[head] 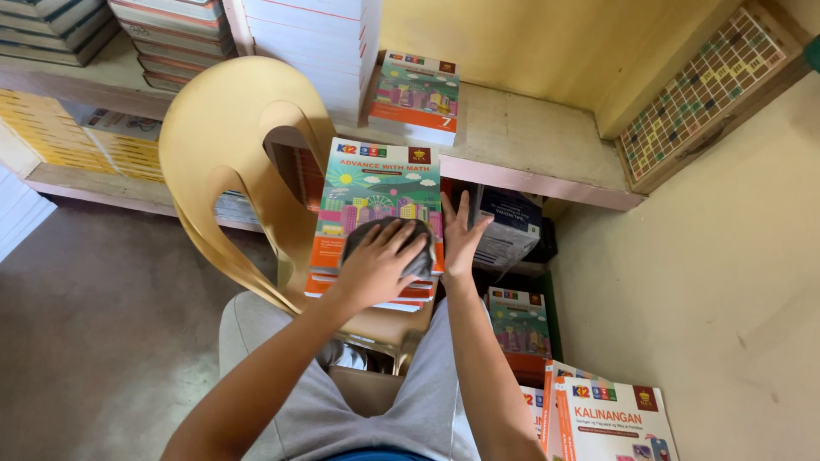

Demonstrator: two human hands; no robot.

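A: Textbook stack (376,192), centre of frame, on the seat of a tan plastic chair (224,141). Top cover: pale blue sky with a yellow sun, green hills, coloured city buildings, orange band along the bottom, small maroon square emblem at the top right corner.

B: Hands?

A: Left hand (376,265) lies palm down on the lower part of the cover, fingers curled over a dark grey cloth (408,243) and pressing it to the book. Right hand (459,235) is open, fingers spread, flat against the stack's right edge, holding nothing.

B: Other books?

A: Same-style cover on a book (416,94) on the wooden shelf (530,145), upper centre, orange band, beside a tall white stack (312,43). More piled books upper left. Yellow-edged bundles (51,128) at left, under the shelf. Dark-covered pile (508,226) right of the hands. Another colourful cover (519,324) lower right, and white-and-orange books (611,418) at the bottom right corner with the same maroon emblem.

B: Anything on the wall?

A: Gridded board (700,90) with coloured squares, upper right, leaning tilted.
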